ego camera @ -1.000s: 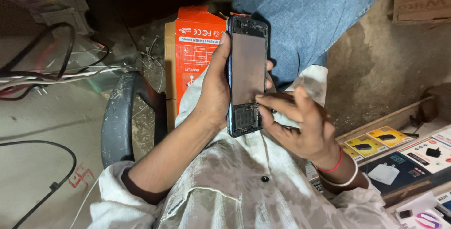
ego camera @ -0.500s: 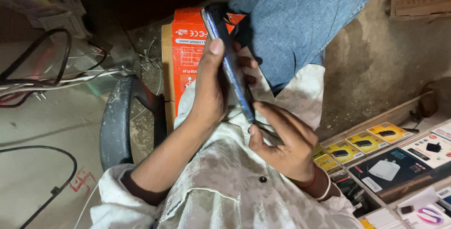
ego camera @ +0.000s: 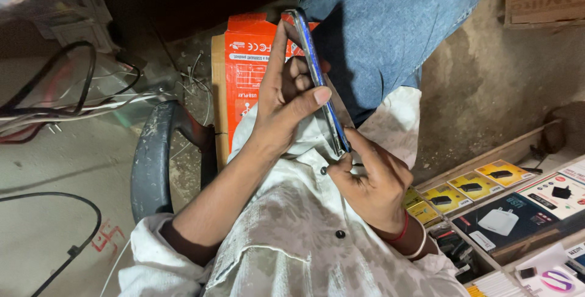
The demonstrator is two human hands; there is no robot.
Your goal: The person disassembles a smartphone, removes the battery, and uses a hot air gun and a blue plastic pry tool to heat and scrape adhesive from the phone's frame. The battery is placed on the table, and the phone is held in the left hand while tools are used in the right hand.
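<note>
Phone (ego camera: 317, 77) edge-on, tilted toward 11 o'clock; left hand (ego camera: 283, 105) fingers wrapped round it, thumb pressed on edge. Right hand (ego camera: 372, 187) pinches bottom end, 5 o'clock.

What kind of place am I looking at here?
Probably a small phone repair or accessory stall: both hands work on an opened phone, boxed chargers fill a wooden tray, and loose cables lie nearby.
</note>
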